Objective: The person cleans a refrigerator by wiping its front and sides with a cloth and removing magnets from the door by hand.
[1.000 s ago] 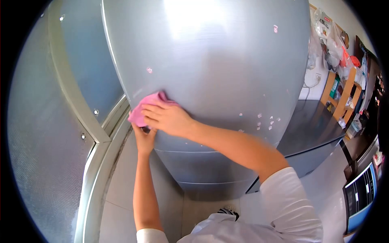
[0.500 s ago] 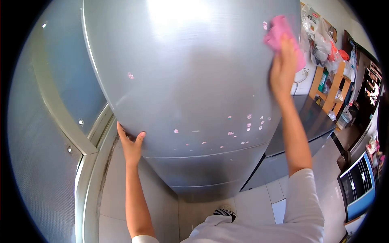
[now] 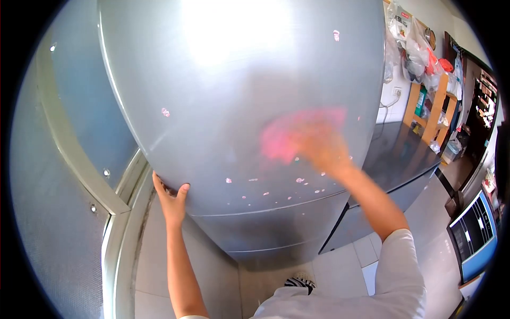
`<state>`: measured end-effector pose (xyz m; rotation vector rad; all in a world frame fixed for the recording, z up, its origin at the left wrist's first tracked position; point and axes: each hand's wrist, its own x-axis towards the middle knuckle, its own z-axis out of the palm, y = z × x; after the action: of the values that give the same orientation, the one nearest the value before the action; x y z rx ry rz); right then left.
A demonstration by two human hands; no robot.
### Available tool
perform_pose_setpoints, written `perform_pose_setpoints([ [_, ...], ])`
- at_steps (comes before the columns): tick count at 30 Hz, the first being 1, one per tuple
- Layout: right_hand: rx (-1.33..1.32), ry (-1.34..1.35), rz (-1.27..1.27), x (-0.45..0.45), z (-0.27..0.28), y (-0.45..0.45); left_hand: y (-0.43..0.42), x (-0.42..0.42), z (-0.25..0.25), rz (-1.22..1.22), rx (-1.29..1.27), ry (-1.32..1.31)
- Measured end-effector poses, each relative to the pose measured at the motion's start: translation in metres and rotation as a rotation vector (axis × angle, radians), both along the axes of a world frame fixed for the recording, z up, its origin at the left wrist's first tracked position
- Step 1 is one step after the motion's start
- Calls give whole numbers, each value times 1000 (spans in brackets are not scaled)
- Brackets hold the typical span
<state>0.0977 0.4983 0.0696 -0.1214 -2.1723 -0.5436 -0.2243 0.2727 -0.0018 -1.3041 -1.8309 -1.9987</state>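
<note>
A tall silver refrigerator [image 3: 228, 95] fills the middle of the view, with small pink-and-white stickers scattered on its upper door. My left hand [image 3: 172, 204] grips the door's lower left edge, thumb on the front and fingers around the side, partly hidden. Over the right half of the door, my right hand [image 3: 321, 146] is closed on a pink cloth [image 3: 279, 139] against the surface. Both cloth and hand are smeared by motion. One flower-like sticker [image 3: 166, 112] shows at the left, another sticker [image 3: 336, 35] near the top right, and several sit low on the door.
A framed glass panel [image 3: 69, 159] stands close on the left. At the right are a dark-topped low cabinet [image 3: 404, 151], a wooden shelf [image 3: 434, 109] and hanging plastic bags [image 3: 417, 53]. A blue-and-black appliance [image 3: 473, 234] stands at the far right. Pale floor tiles [image 3: 340, 268] lie below.
My right hand has swept the pink cloth from the door's upper right edge down and left toward its middle. My left hand keeps its hold on the door edge. The view has shifted slightly.
</note>
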Motion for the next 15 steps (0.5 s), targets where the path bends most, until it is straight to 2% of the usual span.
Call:
perform_pose_setpoints([
  [1, 2, 99, -242, 14, 37, 2, 0, 0, -2, 22, -11, 3],
  [3, 6, 480, 15, 35, 81, 31, 2, -2, -5, 10, 8, -4],
  [5, -8, 726, 21, 34, 101, 39, 3, 0, -6, -1, 26, -10],
  [8, 65, 760, -102, 2, 74, 21, 3, 3, -5, 16, 35, -27],
  [10, 71, 564, -220, -17, 29, -2, 4, 2, -6, 11, 51, -14],
  [12, -62, 312, -215, -22, -28, -23, 4, -1, -8, 17, 50, -2],
  [15, -145, 270, -162, -15, -85, -50, 3, -1, -9, 12, 40, 6],
])
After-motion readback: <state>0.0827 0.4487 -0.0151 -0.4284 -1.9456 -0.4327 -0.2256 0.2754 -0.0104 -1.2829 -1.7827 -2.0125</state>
